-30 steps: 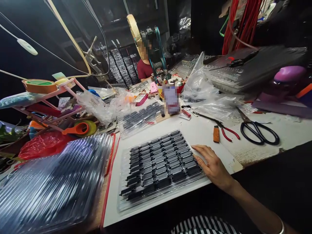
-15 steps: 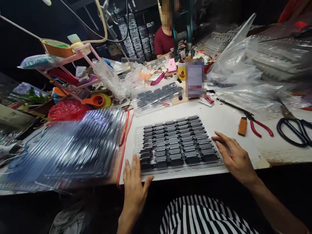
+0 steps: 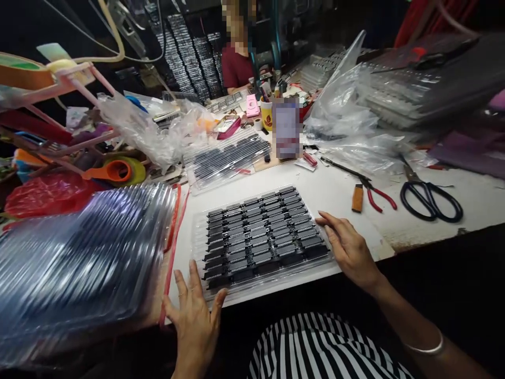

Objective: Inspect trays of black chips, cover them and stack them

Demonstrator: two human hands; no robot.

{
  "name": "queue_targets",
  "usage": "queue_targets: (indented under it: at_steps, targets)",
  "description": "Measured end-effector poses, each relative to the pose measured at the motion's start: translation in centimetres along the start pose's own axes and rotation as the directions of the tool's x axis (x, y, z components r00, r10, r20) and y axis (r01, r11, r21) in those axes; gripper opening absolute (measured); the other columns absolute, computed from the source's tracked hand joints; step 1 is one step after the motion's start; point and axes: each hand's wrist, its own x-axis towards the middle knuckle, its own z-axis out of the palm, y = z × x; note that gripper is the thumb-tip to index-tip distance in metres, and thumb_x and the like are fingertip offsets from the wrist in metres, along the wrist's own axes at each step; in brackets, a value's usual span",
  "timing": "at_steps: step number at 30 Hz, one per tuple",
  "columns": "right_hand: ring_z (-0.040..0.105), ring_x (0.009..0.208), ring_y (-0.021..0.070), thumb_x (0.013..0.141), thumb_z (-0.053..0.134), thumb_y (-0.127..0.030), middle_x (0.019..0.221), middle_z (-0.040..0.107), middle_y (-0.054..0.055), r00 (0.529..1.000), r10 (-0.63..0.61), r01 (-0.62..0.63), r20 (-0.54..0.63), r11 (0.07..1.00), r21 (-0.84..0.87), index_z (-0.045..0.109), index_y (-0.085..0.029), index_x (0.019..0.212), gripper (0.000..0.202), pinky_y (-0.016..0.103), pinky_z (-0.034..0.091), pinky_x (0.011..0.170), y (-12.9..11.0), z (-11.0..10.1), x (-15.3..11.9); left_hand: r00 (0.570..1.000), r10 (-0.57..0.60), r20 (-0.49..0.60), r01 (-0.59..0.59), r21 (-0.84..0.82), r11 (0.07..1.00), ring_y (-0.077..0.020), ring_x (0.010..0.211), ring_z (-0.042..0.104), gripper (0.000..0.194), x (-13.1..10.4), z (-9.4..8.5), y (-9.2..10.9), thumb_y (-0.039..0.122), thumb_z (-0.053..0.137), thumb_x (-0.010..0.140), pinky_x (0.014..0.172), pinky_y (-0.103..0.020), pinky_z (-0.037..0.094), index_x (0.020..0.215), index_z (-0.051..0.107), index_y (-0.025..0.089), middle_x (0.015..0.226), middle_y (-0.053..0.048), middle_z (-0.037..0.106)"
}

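A clear plastic tray (image 3: 197, 231) lies flat on the white work surface in front of me. Rows of black connector-like parts (image 3: 260, 237) with fine pins fill it. My left hand (image 3: 195, 310) is at the tray's front left corner, fingers spread and thumb out, holding nothing. Whether its fingertips touch the tray edge I cannot tell. At the tray's right side rests my right hand (image 3: 349, 250), its fingers extended and slightly bent, fingertips against or beside the edge.
A pile of ribbed clear trays (image 3: 90, 252) stands left, beyond a red strip (image 3: 173, 252). Right are an orange lighter-like block (image 3: 357, 198), red-handled pliers (image 3: 381, 200) and scissors (image 3: 430, 202). Behind lie another filled tray (image 3: 229, 158) and plastic bags (image 3: 343, 116). A person (image 3: 236, 66) sits opposite.
The view has turned to the right, so everything appears shifted left. My left hand's fingers have spread wider and come slightly away from the tray's side. My right hand stays at its right edge.
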Motion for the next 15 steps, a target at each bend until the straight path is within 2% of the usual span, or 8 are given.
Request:
queue_targets:
  at_steps: [3, 7, 11, 13, 15]
  targets:
    - [0.055, 0.106, 0.0220, 0.095, 0.039, -0.024, 0.110, 0.063, 0.009, 1.000, 0.001, -0.001, -0.001, 1.000, 0.004, 0.047, -0.021, 0.130, 0.036, 0.042, 0.046, 0.093, -0.1, -0.1, 0.0, 0.998, 0.062, 0.022, -0.063, 0.017, 0.998, -0.0297, 0.141, 0.012, 0.071, 0.3, 0.2, 0.6, 0.049, 0.029, 0.093, 0.108, -0.060, 0.002, 0.148, 0.003, 0.014, 0.149, -0.020, 0.030]
    - [0.054, 0.109, 0.0243, 0.093, 0.044, -0.031, 0.114, 0.063, 0.009, 0.999, -0.012, 0.014, 0.042, 0.999, -0.039, 0.044, -0.024, 0.134, 0.042, 0.044, 0.047, 0.091, -0.4, -0.3, 0.1, 0.999, 0.036, 0.005, -0.036, -0.037, 0.999, -0.0291, 0.141, 0.012, 0.074, 0.4, 0.3, 0.0, 0.052, 0.032, 0.091, 0.110, -0.057, 0.008, 0.148, 0.006, 0.014, 0.149, -0.020, 0.030]
    - [0.052, 0.115, 0.0261, 0.089, 0.051, -0.042, 0.124, 0.059, 0.010, 0.990, -0.050, 0.063, 0.129, 0.993, -0.104, 0.040, -0.026, 0.138, 0.053, 0.044, 0.046, 0.093, -0.4, -0.6, 0.2, 0.995, -0.097, 0.033, 0.102, -0.241, 0.965, -0.0296, 0.141, 0.014, 0.083, 0.9, -0.5, -1.2, 0.060, 0.042, 0.084, 0.112, -0.051, 0.016, 0.148, 0.011, 0.016, 0.151, -0.018, 0.026]
    - [0.050, 0.116, 0.0258, 0.089, 0.051, -0.045, 0.126, 0.057, 0.010, 0.987, -0.051, 0.069, 0.151, 0.991, -0.116, 0.039, -0.027, 0.139, 0.055, 0.044, 0.046, 0.094, -0.3, -0.5, 0.1, 0.976, -0.205, 0.072, 0.217, -0.405, 0.888, -0.0291, 0.139, 0.023, 0.081, 1.2, -1.1, -1.3, 0.059, 0.042, 0.084, 0.111, -0.048, 0.022, 0.148, 0.011, 0.021, 0.152, -0.014, 0.025]
    - [0.048, 0.118, 0.0254, 0.090, 0.049, -0.045, 0.127, 0.056, 0.010, 0.987, -0.046, 0.065, 0.153, 0.990, -0.125, 0.038, -0.025, 0.140, 0.055, 0.043, 0.045, 0.095, -0.2, -0.4, 0.0, 0.948, -0.305, 0.095, 0.307, -0.530, 0.790, -0.0278, 0.134, 0.033, 0.077, 1.6, -1.8, -1.0, 0.057, 0.040, 0.086, 0.109, -0.046, 0.027, 0.148, 0.009, 0.024, 0.149, -0.013, 0.033]
